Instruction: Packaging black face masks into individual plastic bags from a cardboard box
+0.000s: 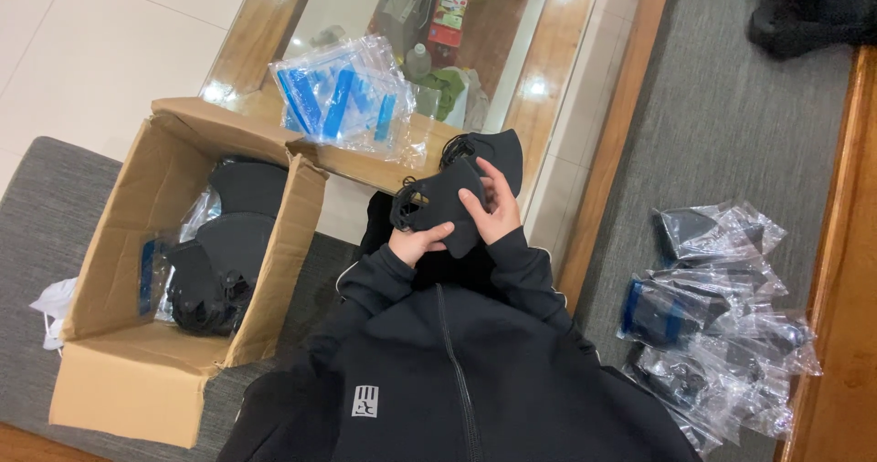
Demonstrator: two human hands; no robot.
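Both my hands hold a small stack of black face masks (449,197) in front of my chest. My left hand (418,241) grips the stack from below, fingers curled under its lower edge. My right hand (493,208) presses on the front of the masks, fingers spread over the fabric. Black ear loops hang at the stack's left and top. My black zip jacket fills the bottom of the view.
An open cardboard box (110,334) at my left holds more black masks and plastic. A pile of empty clear zip bags with blue strips (345,101) lies on the glass-topped wooden table (548,69). Bagged masks (717,320) are heaped on the grey cushion at my right.
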